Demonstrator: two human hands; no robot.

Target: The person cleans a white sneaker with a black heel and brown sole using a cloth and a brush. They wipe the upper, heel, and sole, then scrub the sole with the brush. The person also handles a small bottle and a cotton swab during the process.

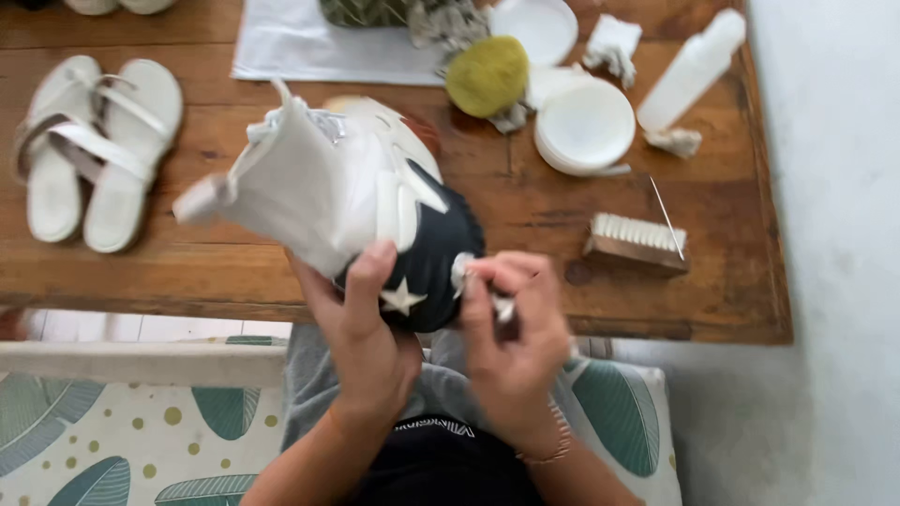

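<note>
The sneaker is being held clamped in the left hand while its dark heel is being wiped with a small white wipe pinched in the right hand; the brush is lying untouched on the desk.

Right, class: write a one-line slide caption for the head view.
Left hand steadies a white-and-navy sneaker while right hand rubs it with a small white cloth.

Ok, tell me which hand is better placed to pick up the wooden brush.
Right. The right hand is nearer the wooden brush, though it pinches a small white piece against the sneaker; the left hand grips that sneaker.
</note>
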